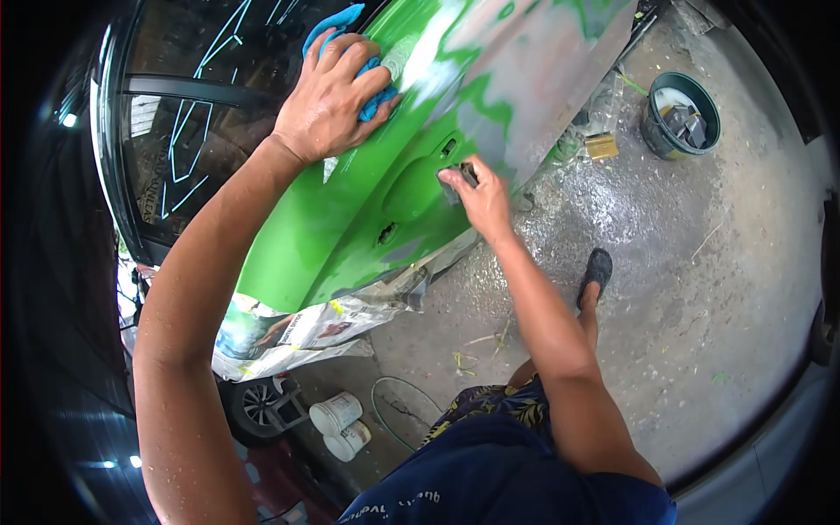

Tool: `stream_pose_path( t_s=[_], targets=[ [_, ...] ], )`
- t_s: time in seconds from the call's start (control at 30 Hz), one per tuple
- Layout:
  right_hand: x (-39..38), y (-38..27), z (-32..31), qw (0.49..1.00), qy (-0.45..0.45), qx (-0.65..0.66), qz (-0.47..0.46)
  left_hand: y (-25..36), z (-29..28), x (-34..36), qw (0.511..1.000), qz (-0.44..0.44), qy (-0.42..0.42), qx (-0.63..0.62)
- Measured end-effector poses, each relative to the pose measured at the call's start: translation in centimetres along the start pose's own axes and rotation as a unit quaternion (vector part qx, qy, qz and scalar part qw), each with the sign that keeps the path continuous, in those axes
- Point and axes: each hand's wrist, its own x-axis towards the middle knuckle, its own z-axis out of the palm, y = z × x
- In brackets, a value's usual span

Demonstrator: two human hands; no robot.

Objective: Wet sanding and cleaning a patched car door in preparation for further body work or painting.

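A green car door (289, 245) with whitish and grey sanded patches slants in front of me. My left hand (325, 103) is closed over a bunched blue cloth (376, 98) and presses it on the door just below the window. Lower and to the right, my right hand (486, 203) pinches a dark grey folded piece of sandpaper (453, 185) against the panel. It rests beside the recess for the door handle (411, 191), where two openings show. The left fingers partly hide the cloth.
A dark green bucket (652, 122) with suds and grey sheets stands at the right on the wet concrete floor (682, 262). A yellowish block (602, 146) lies near it. Masking newspaper (350, 319) hangs at the door's near edge. White pails (337, 413) and a hose (374, 398) are below.
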Motion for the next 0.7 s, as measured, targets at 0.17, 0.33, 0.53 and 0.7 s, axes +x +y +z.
stream_pose_path(
  t_s=[0.17,0.33,0.53,0.7],
  targets=[
    [1.9,-1.8,-2.1,0.997,-0.054,-0.048,0.002,-0.1,-0.3,-0.3,1.000,-0.007,-0.005,0.014],
    [-1.5,1.3,0.2,1.000,-0.008,-0.013,-0.025,0.3,0.4,0.4,1.000,-0.003,-0.014,-0.002],
    [-0.6,1.2,0.1,0.998,0.024,0.060,0.027,0.1,0.1,1.1,1.000,-0.001,-0.014,0.020],
    [0.7,-1.2,-1.6,0.995,0.007,0.098,0.034,0.5,-0.2,0.3,1.000,-0.013,-0.019,0.019]
  ],
)
